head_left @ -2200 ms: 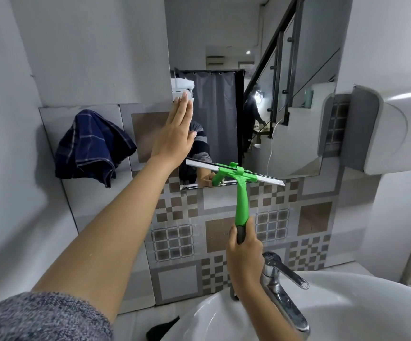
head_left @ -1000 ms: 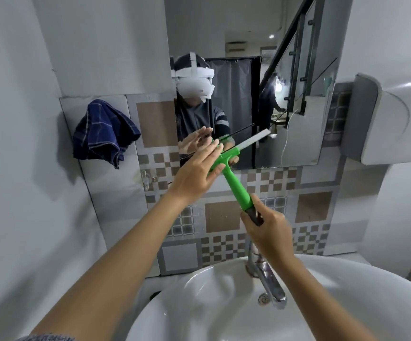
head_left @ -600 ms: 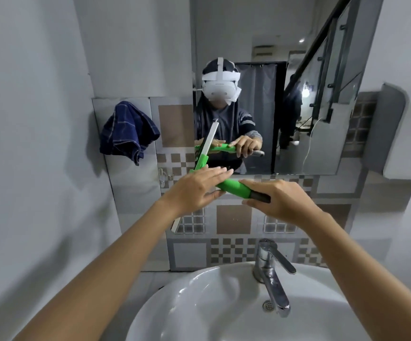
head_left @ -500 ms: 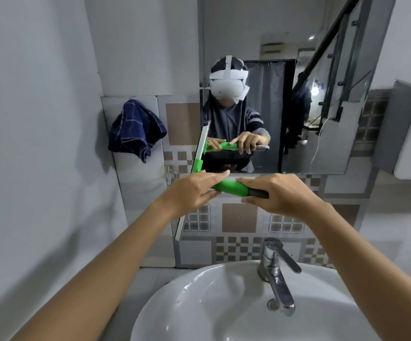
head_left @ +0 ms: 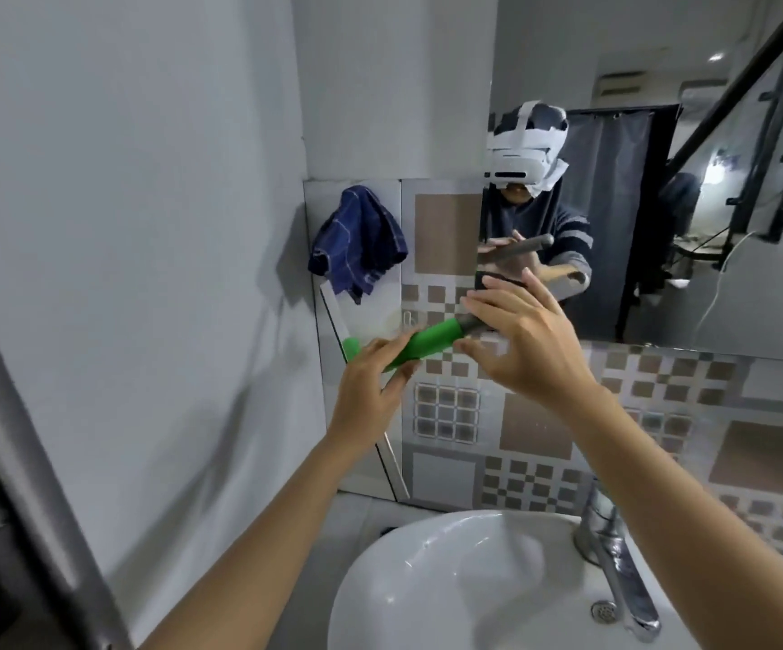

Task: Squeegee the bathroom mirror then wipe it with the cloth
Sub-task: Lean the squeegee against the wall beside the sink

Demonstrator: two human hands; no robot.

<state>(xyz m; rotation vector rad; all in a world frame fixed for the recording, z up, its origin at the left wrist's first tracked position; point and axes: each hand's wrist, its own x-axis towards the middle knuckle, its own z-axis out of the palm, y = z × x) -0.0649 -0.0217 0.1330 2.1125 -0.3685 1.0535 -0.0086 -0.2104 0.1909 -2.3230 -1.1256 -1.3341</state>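
above the sink (head_left: 427,570), both forearms reach up and forward toward the tiled wall. left hand (head_left: 371,387) is curled round the green handle of the squeegee (head_left: 427,342), fingers clamped on it, thumb underneath; the handle lies nearly level, tilted up to the right. its blade end runs behind the left hand, down along the wall corner. right hand (head_left: 530,344) has its fingers spread and loose, palm facing away, over the dark end of the handle; whether it touches the handle i cannot tell. mirror (head_left: 661,204) hangs behind the hands, up and right. cloth (head_left: 357,241), blue checked, hangs on the wall left of the mirror, above the left hand.
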